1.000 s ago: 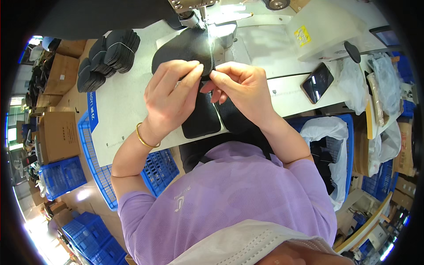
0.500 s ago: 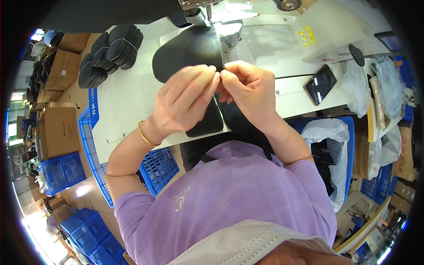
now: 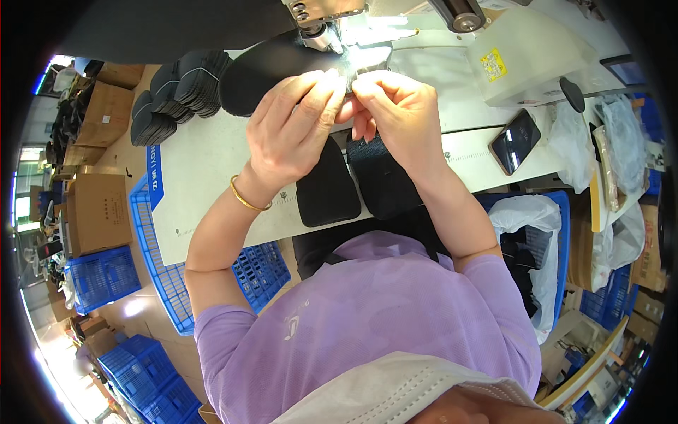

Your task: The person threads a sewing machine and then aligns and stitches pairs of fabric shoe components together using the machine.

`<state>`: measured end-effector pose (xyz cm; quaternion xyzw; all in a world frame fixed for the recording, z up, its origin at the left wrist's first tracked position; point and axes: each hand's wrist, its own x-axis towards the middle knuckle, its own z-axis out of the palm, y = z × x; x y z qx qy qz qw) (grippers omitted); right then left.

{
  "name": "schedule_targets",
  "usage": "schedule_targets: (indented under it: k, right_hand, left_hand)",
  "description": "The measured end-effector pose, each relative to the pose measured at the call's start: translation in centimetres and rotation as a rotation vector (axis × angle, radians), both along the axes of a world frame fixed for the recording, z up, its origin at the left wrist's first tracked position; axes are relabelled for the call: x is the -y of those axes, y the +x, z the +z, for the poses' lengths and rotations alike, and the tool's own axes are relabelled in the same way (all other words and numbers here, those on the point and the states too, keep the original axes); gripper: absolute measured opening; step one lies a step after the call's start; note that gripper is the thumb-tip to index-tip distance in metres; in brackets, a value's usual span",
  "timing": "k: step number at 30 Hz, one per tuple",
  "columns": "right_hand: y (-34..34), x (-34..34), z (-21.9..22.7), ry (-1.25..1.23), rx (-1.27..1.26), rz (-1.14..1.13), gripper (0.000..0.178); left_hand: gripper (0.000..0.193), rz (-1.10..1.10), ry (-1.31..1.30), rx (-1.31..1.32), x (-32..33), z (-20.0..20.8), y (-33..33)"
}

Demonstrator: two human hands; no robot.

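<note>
Close in front of the sewing machine's needle area [image 3: 326, 37], both my hands are closed in fingertip pinches, nearly touching. My left hand [image 3: 293, 131], with a gold bangle on its wrist, lies over the right part of a rounded black flat piece [image 3: 251, 78]. My right hand [image 3: 399, 116] pinches just beside it, its other fingers curled under. What the fingertips hold is too small and covered to make out. Below the hands, two black flat pieces, a left one [image 3: 326, 191] and a right one [image 3: 381, 184], lie side by side at the table's front edge.
Banded stacks of black sole-shaped pieces [image 3: 198, 81] stand at the table's left. A phone [image 3: 515, 141] lies on the right. Blue crates [image 3: 159, 247] stand below the table, one lined with a white bag [image 3: 526, 212]. Cardboard boxes [image 3: 99, 212] line the left.
Both hands have moved a little away from me, toward the machine. The rounded black piece has shifted left and away. More of the two pieces at the front edge shows.
</note>
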<state>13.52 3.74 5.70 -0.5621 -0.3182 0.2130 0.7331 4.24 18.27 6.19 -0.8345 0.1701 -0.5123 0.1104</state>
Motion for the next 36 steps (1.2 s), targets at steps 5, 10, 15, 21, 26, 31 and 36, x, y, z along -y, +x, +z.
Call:
schedule_targets:
  k: [5,10,15,21,26,31,36]
  right_hand:
    - [0.4,-0.6,0.2,0.029,-0.001,0.008,0.02]
    - [0.1,-0.1,-0.4,0.024,-0.074,0.036,0.018]
    - [-0.1,0.1,-0.4,-0.004,-0.076,0.065,0.018]
    - [-0.5,0.0,-0.6,-0.015,-0.088,0.084,0.019]
    - [-0.6,0.2,-1.1,-0.043,-0.108,0.1,0.02]
    - [-0.2,0.9,-1.5,-0.075,-0.105,0.118,0.02]
    - [-1.3,-0.1,-1.2,-0.053,-0.059,0.051,0.02]
  left_hand:
    - [0.03,-0.027,0.028,0.02,-1.7,0.4,1.1]
    - [0.031,-0.043,0.011,0.014,-2.8,0.4,2.2]
    - [0.031,-0.029,-0.02,0.039,-3.0,0.3,2.7]
    - [0.031,-0.01,-0.022,0.043,-2.4,0.3,2.5]
    - [0.033,0.072,-0.126,-0.077,-1.4,0.4,2.0]
    - [0.032,0.018,-0.07,-0.076,-3.8,0.5,1.6]
    - [0.035,0.129,-0.001,-0.167,-4.9,1.1,-1.2]
